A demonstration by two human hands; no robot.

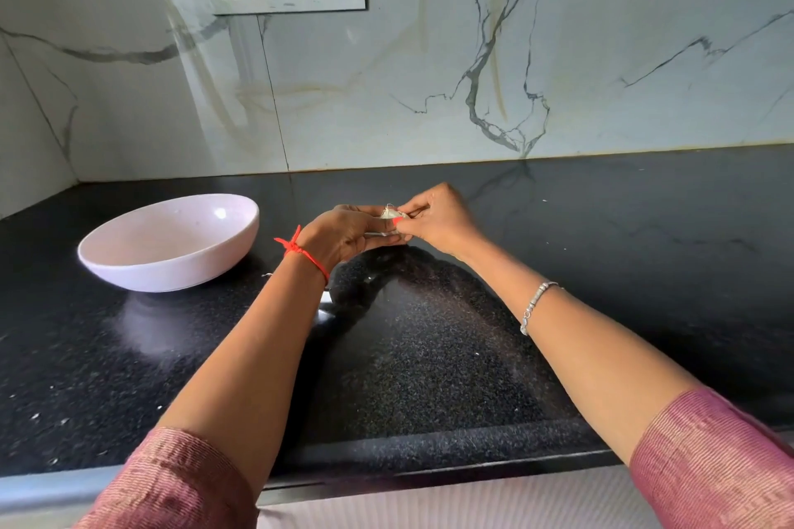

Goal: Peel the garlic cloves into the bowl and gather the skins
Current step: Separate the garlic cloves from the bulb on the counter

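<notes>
the left hand [343, 234] and the right hand [438, 219] are held together just above the desk [601, 271], near its middle, and a piece of garlic [390, 214] is pinched between them. the garlic is gripped from the left by the curled fingers and thumb of the left hand, while its pale papery skin is nipped on the other side by the fingertips of the right hand. whether it is 1 clove or a small cluster cannot be told, since most of it is hidden by the fingers.

the step in hand is judged to be the peeling itself, with the clove not yet bared. the task is judged to be near its start, as no peeled clove is seen in the part of the bowl's inside that shows.

the bowl [163, 271], pale pink and shallow, is set on the desk to the left of the hands, near the left wrist but not touching it. a few pale flecks are scattered on the dark desk; whether they are skins cannot be told.

for the next move, the skin would need to be drawn off with a light pinch, as so thin a layer is likely to tear. the bared clove would then be carried left and dropped into the bowl, and the skin laid in 1 place for gathering.
</notes>
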